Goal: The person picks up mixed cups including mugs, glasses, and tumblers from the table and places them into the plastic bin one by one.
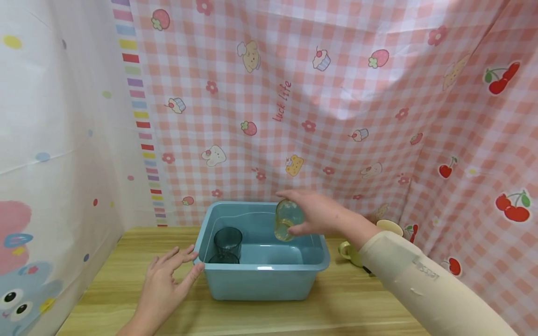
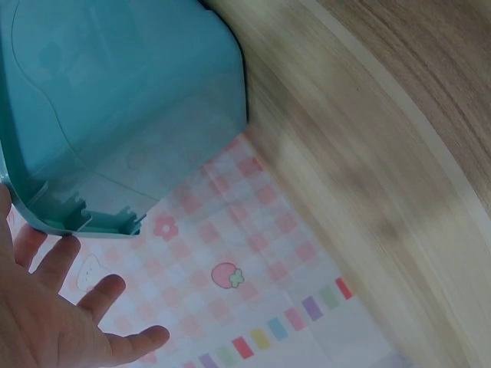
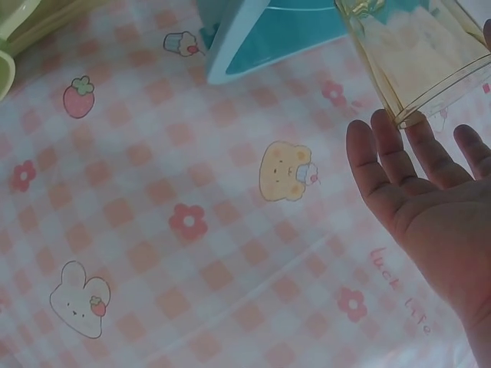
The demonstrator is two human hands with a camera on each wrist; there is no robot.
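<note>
A light blue plastic basin (image 1: pixel 269 284) stands on the wooden table. At its left end are two dark tinted glasses (image 1: pixel 228 239), the nearer one partly hidden by the front rim. My right hand (image 1: pixel 317 212) holds a clear amber glass (image 1: pixel 289 219) over the right part of the basin, thumb on one side and fingers on the other. In the right wrist view the fingertips lie at the rim of that amber glass (image 3: pixel 426 57). My left hand (image 1: pixel 168 275) has its fingers spread, with fingertips right at the basin's left rim; the left wrist view shows them by the rim (image 2: pixel 69 230).
A yellow-green mug (image 1: pixel 353 254) stands right of the basin, partly behind my right forearm. Another pale cup rim (image 1: pixel 390 227) shows beyond the sleeve. Checked pink cloth (image 1: pixel 269 93) hangs behind the table (image 1: pixel 126 275), with a white printed cloth (image 1: pixel 63 116) at the left.
</note>
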